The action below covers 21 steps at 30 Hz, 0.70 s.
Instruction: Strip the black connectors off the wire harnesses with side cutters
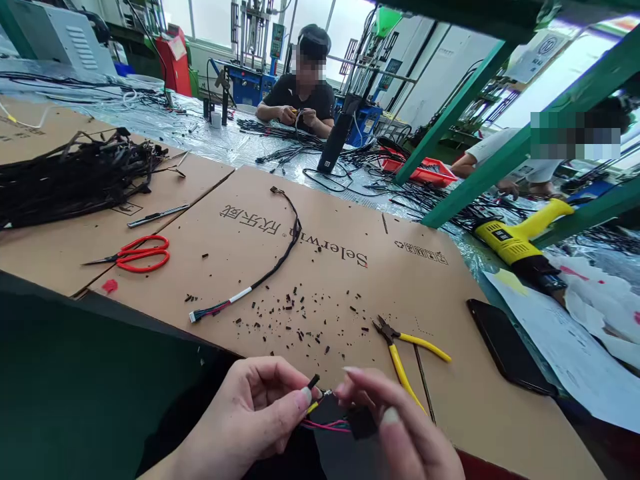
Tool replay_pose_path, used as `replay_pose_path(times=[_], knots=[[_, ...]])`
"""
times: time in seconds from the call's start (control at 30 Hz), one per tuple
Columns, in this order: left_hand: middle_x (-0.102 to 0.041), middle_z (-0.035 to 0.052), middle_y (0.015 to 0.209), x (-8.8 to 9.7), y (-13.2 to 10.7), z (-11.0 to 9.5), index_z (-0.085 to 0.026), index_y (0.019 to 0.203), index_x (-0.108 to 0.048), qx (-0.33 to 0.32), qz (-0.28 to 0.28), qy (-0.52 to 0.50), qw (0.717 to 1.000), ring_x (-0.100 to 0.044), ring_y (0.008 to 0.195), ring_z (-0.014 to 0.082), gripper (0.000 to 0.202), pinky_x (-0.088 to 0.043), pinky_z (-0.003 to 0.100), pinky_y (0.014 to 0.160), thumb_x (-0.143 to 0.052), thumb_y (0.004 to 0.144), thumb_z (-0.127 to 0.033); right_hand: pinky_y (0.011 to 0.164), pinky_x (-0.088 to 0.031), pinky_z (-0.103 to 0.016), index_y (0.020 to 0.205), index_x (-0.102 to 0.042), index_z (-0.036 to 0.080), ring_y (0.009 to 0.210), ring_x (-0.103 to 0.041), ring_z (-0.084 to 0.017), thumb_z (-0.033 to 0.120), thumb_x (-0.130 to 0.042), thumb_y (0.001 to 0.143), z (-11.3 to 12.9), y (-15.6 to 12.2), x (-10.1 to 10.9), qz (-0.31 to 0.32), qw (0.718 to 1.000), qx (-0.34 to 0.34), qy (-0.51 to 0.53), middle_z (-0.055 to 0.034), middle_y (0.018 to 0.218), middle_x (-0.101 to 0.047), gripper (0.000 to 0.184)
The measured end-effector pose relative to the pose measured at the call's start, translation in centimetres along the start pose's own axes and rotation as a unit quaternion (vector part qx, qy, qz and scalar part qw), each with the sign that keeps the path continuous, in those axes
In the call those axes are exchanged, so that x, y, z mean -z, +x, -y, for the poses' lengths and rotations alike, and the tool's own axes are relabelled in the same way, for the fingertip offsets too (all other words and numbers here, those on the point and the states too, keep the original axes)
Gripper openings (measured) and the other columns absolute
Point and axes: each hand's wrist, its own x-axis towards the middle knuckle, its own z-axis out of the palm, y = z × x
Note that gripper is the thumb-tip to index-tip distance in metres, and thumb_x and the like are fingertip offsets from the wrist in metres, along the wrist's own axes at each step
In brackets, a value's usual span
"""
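At the bottom of the view my left hand (255,413) pinches the thin coloured wires (325,423) of a small cable end, with a short black sleeve piece (313,381) sticking up by the thumb. My right hand (400,427) is closed on the same wire end from the right, against a black connector part (362,423). Both hands hover over the near edge of the cardboard sheet (320,267). A finished black cable with a white band and coloured wire ends (260,267) lies on the cardboard ahead.
Yellow-handled cutters (407,347), a black phone (507,347) and a yellow heat gun (520,243) lie to the right. Red scissors (137,253), a metal tool (157,215) and a heap of black cables (70,177) are left. Black offcuts litter the cardboard. A person (300,93) works opposite.
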Motion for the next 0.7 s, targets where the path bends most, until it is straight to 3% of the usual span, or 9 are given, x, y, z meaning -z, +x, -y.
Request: replay_pose_path(times=[0.07,0.13,0.27,0.33,0.7], knots=[[-0.046,-0.0081,0.050,0.0,-0.1,0.1,-0.010,0.077,-0.052,0.002,0.001,-0.006,1.000,-0.034,0.037,-0.0048,0.051,-0.020,0.005,0.035,-0.077,0.057,-0.050,0.067,-0.053,-0.018,0.089,-0.071,0.024,0.072,-0.061,-0.011,0.042,-0.050,0.087,-0.8,0.2,0.2,-0.016,0.989,-0.113,0.095,-0.0046,0.076,-0.064,0.028],[-0.048,-0.0074,0.050,0.0,-0.2,0.3,-0.011,0.077,-0.052,0.007,0.008,-0.010,1.000,-0.034,0.037,-0.0049,0.050,-0.019,0.005,0.035,-0.076,0.057,-0.049,0.070,-0.051,-0.014,0.089,-0.071,0.026,0.075,-0.061,-0.009,0.041,-0.055,0.084,-1.4,0.6,0.4,0.020,0.979,-0.165,0.120,-0.0027,0.078,-0.064,0.022],[-0.045,-0.0086,0.046,-0.2,-0.3,0.2,-0.011,0.072,-0.047,0.007,0.032,-0.013,0.999,-0.034,0.036,-0.0046,0.049,-0.021,0.004,0.034,-0.079,0.055,-0.046,0.067,-0.045,-0.009,0.086,-0.071,0.030,0.074,-0.056,-0.004,0.036,-0.058,0.084,-1.3,1.1,0.1,0.142,0.971,-0.164,0.095,0.0010,0.080,-0.061,0.014],[-0.044,-0.0093,0.045,-0.3,-0.3,0.2,-0.012,0.070,-0.046,0.011,0.037,-0.012,0.999,-0.032,0.035,-0.0047,0.052,-0.022,0.004,0.034,-0.080,0.053,-0.047,0.065,-0.042,-0.009,0.083,-0.071,0.030,0.071,-0.053,-0.003,0.037,-0.057,0.084,-0.9,1.2,-0.1,0.172,0.967,-0.156,0.102,0.0015,0.078,-0.058,0.015],[-0.044,-0.0077,0.049,0.0,-0.2,0.8,-0.013,0.071,-0.045,0.026,0.063,-0.011,0.998,-0.032,0.035,-0.0042,0.050,-0.019,0.004,0.032,-0.075,0.058,-0.051,0.062,-0.040,-0.011,0.082,-0.069,0.028,0.069,-0.050,-0.003,0.033,-0.055,0.086,-0.7,0.6,-0.4,0.204,0.960,-0.160,0.105,0.0019,0.076,-0.053,0.016]])
